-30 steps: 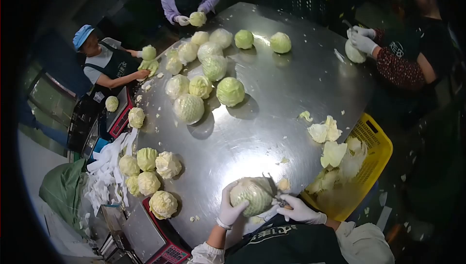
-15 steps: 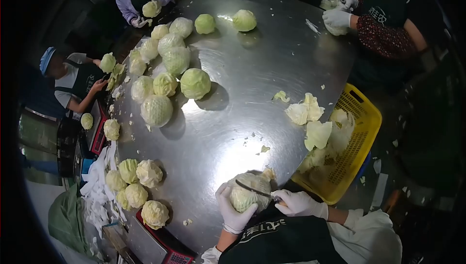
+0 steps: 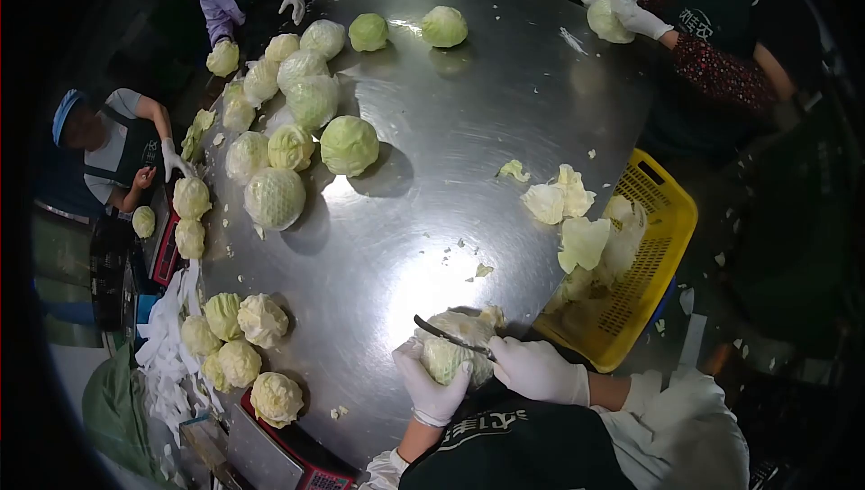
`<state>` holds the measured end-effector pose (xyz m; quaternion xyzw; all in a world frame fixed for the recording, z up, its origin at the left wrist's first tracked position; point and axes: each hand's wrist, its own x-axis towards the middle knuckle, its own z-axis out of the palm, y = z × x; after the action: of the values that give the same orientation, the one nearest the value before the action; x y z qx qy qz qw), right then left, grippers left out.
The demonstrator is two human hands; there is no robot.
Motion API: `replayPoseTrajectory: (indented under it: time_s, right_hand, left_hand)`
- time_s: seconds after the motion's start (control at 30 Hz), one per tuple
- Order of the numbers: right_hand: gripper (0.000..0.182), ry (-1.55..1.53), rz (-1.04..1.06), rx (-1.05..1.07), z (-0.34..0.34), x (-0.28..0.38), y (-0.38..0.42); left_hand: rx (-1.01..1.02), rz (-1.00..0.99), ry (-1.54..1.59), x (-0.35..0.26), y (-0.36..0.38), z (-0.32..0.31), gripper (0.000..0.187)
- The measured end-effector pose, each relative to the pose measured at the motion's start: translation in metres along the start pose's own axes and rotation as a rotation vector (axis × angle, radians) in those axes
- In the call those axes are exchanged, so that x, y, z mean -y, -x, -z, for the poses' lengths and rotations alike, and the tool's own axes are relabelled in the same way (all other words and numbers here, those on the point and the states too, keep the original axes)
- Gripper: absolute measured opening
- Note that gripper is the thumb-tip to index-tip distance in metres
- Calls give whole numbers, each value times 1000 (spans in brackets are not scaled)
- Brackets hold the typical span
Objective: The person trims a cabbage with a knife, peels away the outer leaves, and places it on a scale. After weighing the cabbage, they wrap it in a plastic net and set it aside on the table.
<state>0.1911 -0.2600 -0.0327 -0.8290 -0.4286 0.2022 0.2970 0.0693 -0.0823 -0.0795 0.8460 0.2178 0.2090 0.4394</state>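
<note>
At the near edge of the steel table, my gloved left hand [image 3: 431, 387] cups a cabbage [image 3: 448, 360] in a clear, net-like wrapping from its left and lower side. My right hand [image 3: 542, 371], also in a white glove, is closed round the handle of a knife [image 3: 439, 331]; the glove hides the handle. The dark, slightly curved blade lies across the top of the cabbage and points to the left. Loose pale outer leaf shows at the cabbage's far right side. A small leaf scrap [image 3: 484, 270] lies on the table just beyond.
A yellow basket [image 3: 669, 265] of leaves stands at the right edge, beside loose leaves [image 3: 584, 242]. Cabbages cluster at front left [image 3: 240, 364] and farther back [image 3: 275, 199]. A scale [image 3: 261, 454] sits at lower left. Three co-workers stand round the table [image 3: 468, 130].
The knife has swung further left across the cabbage, and my right hand has moved up and closer to it. Co-workers' hands have shifted; another cabbage now sits at the left edge.
</note>
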Motion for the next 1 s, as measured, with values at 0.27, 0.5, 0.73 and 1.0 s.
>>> replayPoseTrajectory:
  time_s: [0.27, 0.5, 0.73, 1.0]
  right_hand:
    - [15, 35, -46, 49, 11, -7, 26]
    - [17, -20, -64, 21, 0, -6, 4]
    - [18, -6, -153, 25, 2, -15, -2]
    - [20, -173, -217, 113, 11, -12, 10]
  left_hand:
    - [44, -73, -69, -24, -22, 8, 64]
    - [91, -32, -95, -23, -30, 12, 56]
    - [101, -84, -228, -49, -36, 3, 57]
    - [94, -45, -220, -42, -35, 7, 58]
